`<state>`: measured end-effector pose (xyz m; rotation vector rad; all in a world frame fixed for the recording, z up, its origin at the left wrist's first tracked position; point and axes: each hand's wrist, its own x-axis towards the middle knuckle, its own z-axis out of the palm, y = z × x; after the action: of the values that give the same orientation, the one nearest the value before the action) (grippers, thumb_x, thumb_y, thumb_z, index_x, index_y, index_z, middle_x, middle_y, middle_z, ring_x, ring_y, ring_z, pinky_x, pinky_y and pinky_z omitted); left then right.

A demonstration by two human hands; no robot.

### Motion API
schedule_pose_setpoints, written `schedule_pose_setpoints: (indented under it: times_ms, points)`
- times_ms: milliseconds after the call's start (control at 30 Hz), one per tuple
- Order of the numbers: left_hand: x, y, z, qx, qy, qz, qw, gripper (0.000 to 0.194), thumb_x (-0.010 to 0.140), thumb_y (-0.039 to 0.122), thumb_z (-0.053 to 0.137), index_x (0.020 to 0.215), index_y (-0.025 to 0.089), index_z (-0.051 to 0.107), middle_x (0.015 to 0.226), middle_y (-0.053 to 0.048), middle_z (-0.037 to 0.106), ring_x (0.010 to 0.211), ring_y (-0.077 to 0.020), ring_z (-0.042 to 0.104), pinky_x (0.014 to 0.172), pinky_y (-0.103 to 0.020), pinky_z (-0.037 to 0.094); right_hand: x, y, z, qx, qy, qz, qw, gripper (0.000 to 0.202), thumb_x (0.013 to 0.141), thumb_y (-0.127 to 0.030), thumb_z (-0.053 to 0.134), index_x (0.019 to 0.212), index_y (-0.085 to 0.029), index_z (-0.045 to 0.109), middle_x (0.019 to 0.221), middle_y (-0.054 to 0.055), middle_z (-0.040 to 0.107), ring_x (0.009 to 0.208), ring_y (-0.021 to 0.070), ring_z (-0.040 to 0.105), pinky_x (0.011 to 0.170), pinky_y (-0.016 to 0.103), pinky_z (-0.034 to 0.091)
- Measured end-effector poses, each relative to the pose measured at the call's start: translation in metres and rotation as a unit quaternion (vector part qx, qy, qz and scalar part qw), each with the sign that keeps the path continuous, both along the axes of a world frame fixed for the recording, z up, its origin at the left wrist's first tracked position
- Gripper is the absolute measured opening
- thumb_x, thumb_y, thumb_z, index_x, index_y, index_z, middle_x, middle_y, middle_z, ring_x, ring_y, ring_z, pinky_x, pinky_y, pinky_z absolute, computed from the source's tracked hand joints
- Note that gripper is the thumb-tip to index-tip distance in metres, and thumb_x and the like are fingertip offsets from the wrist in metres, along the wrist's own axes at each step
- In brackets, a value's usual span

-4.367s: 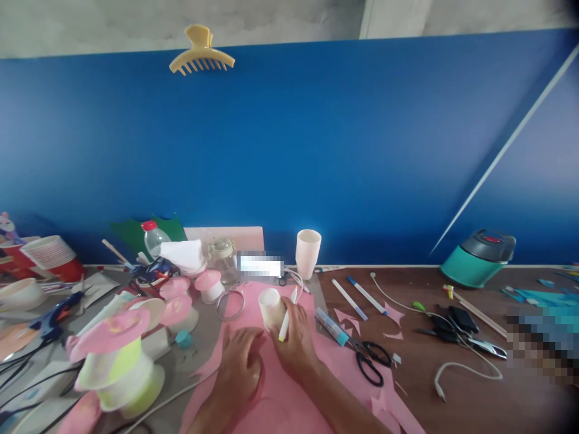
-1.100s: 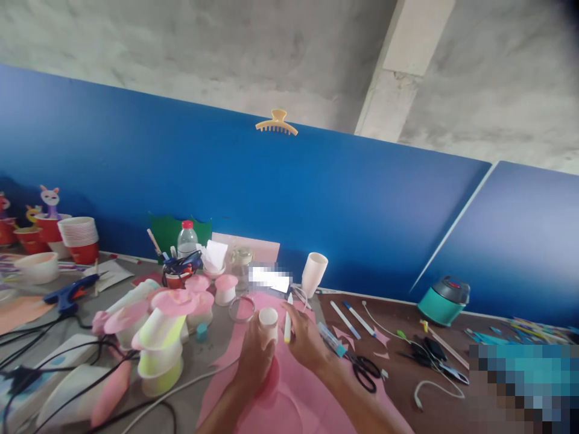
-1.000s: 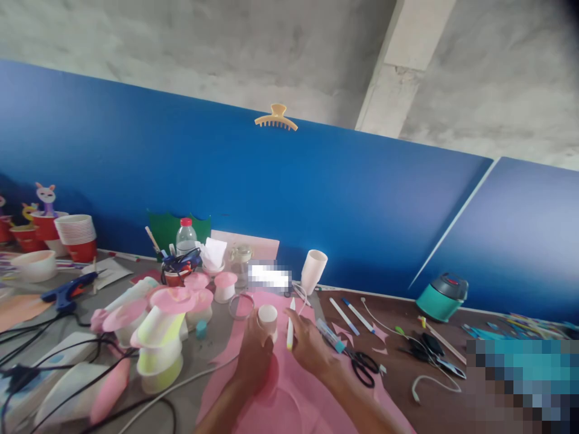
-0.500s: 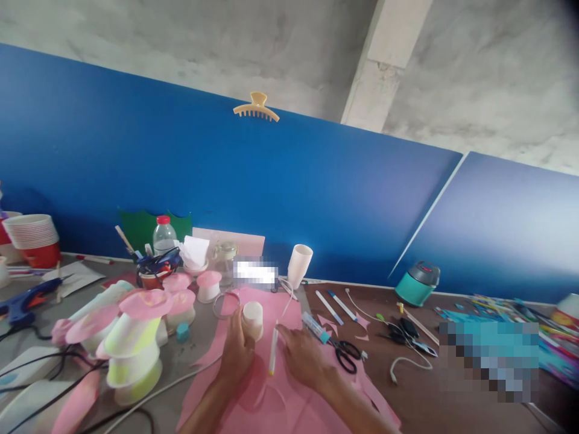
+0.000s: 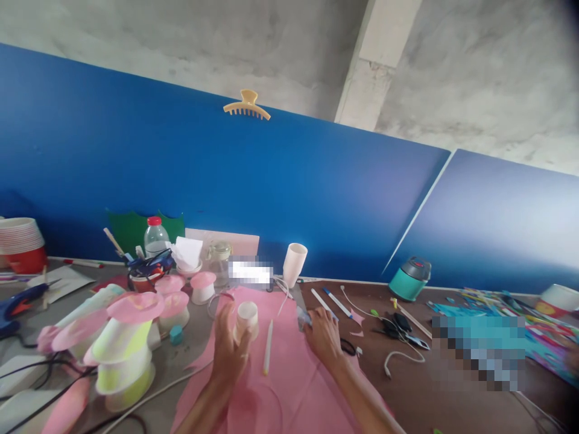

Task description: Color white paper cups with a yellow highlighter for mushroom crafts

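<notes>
A small white paper cup (image 5: 247,313) stands on the pink sheet (image 5: 289,386), with my left hand (image 5: 226,343) wrapped around its side. My right hand (image 5: 324,334) lies over a clear tube (image 5: 302,318), its fingers curled about it; most of the tube, including its blue cap, is hidden under the hand. Between my hands a white pen (image 5: 268,348) with a yellow end lies on the sheet. Black-handled scissors (image 5: 348,346) are partly covered by my right hand.
At left stand pink-and-white cup shapes (image 5: 131,337), a glue gun (image 5: 20,307) and cables. Behind are a bottle (image 5: 155,238), a glass jar (image 5: 220,262) and a tall white cup (image 5: 295,265). A teal container (image 5: 411,278) stands right, near cords and coloured items.
My right hand has moved right, from beside the white pen onto the clear tube. My left hand stays at the paper cup, its fingers slightly shifted. The view has turned a little right.
</notes>
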<state>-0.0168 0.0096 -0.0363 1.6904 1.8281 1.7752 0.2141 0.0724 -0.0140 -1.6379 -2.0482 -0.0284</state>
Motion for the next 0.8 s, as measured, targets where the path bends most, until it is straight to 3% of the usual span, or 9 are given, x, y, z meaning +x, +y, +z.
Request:
schedule_pose_setpoints:
  times_ms: [100, 167, 233, 333, 500, 600, 700, 800]
  points:
    - [0.001, -0.002, 0.004, 0.027, -0.001, 0.001, 1.0, 0.046, 0.085, 0.033, 0.045, 0.128, 0.016, 0.038, 0.129, -0.016, 0.044, 0.124, -0.0314, 0.041, 0.104, -0.05, 0.034, -0.006, -0.008, 0.012, 0.018, 0.051, 0.059, 0.997, 0.023, 0.086, -0.026, 0.047, 0.102, -0.016, 0.062, 0.094, 0.01, 0.064, 0.09, 0.0235, 0.059, 0.079, 0.034, 0.045]
    - [0.003, -0.005, 0.008, 0.035, -0.002, -0.013, 0.999, 0.041, 0.085, 0.032, 0.045, 0.123, 0.017, 0.042, 0.123, -0.014, 0.048, 0.119, -0.0293, 0.046, 0.102, -0.047, 0.037, -0.014, -0.016, 0.019, 0.013, 0.093, 0.106, 0.99, 0.029, 0.092, -0.031, 0.04, 0.109, -0.018, 0.059, 0.083, 0.005, 0.065, 0.076, 0.018, 0.061, 0.069, 0.027, 0.047]
    - [0.005, -0.009, 0.012, 0.035, -0.006, -0.035, 0.999, 0.037, 0.085, 0.032, 0.046, 0.119, 0.017, 0.045, 0.118, -0.013, 0.051, 0.114, -0.0278, 0.049, 0.098, -0.044, 0.041, -0.027, -0.025, 0.023, -0.037, 0.225, 0.211, 0.95, 0.029, 0.091, -0.033, 0.043, 0.11, -0.017, 0.059, 0.072, 0.001, 0.064, 0.064, 0.0155, 0.058, 0.058, 0.024, 0.046]
    - [0.007, -0.014, 0.015, 0.031, -0.011, -0.067, 0.997, 0.035, 0.084, 0.032, 0.048, 0.116, 0.017, 0.048, 0.115, -0.012, 0.055, 0.11, -0.0266, 0.053, 0.095, -0.04, 0.044, -0.046, -0.039, 0.022, -0.075, 0.299, 0.272, 0.912, 0.026, 0.086, -0.033, 0.05, 0.105, -0.019, 0.062, 0.075, 0.001, 0.063, 0.065, 0.0147, 0.056, 0.058, 0.023, 0.045]
    - [0.008, -0.021, 0.019, 0.023, -0.009, -0.104, 0.994, 0.034, 0.085, 0.032, 0.047, 0.116, 0.019, 0.05, 0.113, -0.011, 0.059, 0.106, -0.0256, 0.056, 0.092, -0.038, 0.046, -0.055, -0.053, 0.02, -0.152, 0.352, 0.293, 0.876, 0.021, 0.082, -0.029, 0.048, 0.099, -0.02, 0.057, 0.077, 0.0, 0.058, 0.067, 0.0143, 0.052, 0.059, 0.024, 0.044]
    - [0.008, -0.024, 0.021, 0.031, 0.03, -0.109, 0.993, 0.037, 0.084, 0.032, 0.048, 0.118, 0.02, 0.05, 0.113, -0.01, 0.06, 0.107, -0.0269, 0.056, 0.094, -0.041, 0.044, -0.05, -0.056, 0.023, -0.186, 0.356, 0.3, 0.865, 0.014, 0.078, -0.023, 0.049, 0.09, -0.019, 0.056, 0.072, -0.002, 0.054, 0.064, 0.0129, 0.049, 0.058, 0.023, 0.041]
    - [0.008, -0.027, 0.023, 0.03, 0.08, -0.115, 0.99, 0.038, 0.082, 0.031, 0.05, 0.118, 0.019, 0.051, 0.111, -0.01, 0.061, 0.106, -0.0278, 0.055, 0.094, -0.044, 0.042, -0.048, -0.058, 0.024, -0.203, 0.366, 0.314, 0.852, 0.017, 0.076, -0.022, 0.053, 0.092, -0.019, 0.058, 0.077, -0.001, 0.057, 0.067, 0.0134, 0.05, 0.059, 0.023, 0.042]
    - [0.01, -0.031, 0.027, 0.028, 0.101, -0.14, 0.984, 0.033, 0.082, 0.028, 0.05, 0.113, 0.02, 0.055, 0.103, -0.009, 0.064, 0.101, -0.026, 0.057, 0.091, -0.042, 0.044, -0.05, -0.058, 0.02, -0.247, 0.412, 0.335, 0.811, 0.024, 0.077, -0.03, 0.058, 0.099, -0.02, 0.06, 0.08, 0.0, 0.06, 0.067, 0.014, 0.053, 0.059, 0.024, 0.043]
